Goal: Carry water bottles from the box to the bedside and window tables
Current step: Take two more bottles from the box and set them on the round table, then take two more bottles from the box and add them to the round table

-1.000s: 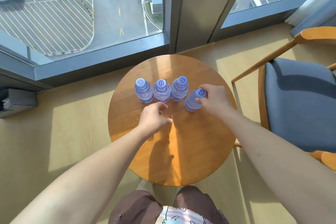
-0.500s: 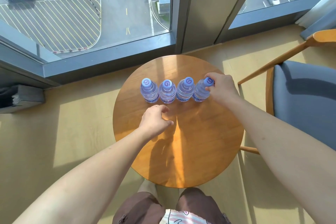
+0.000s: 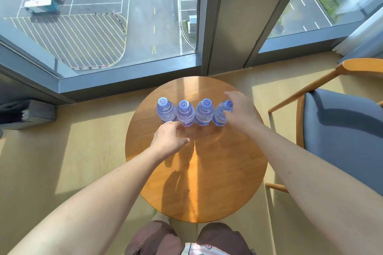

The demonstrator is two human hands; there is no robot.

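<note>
We're looking down at the window, its glass wide over the car park below, and beside it on our right the blue-cushioned chair with its wooden frame. Between them stands the round wooden table, sunlit. On its far half, four water bottles stand upright in a row, side by side: the leftmost bottle, the second bottle, the third bottle and the rightmost bottle. A second ago that last one stood nearer us, out of line; half a second ago it had joined the row, and there it stands now, tight against its neighbour. Our right hand is still on it, thumb and fingers curled round its neck just under the cap. Our left hand has crept forward: fingers loosely curled, holding nothing, fingertips now just at the foot of the two left bottles.
</note>
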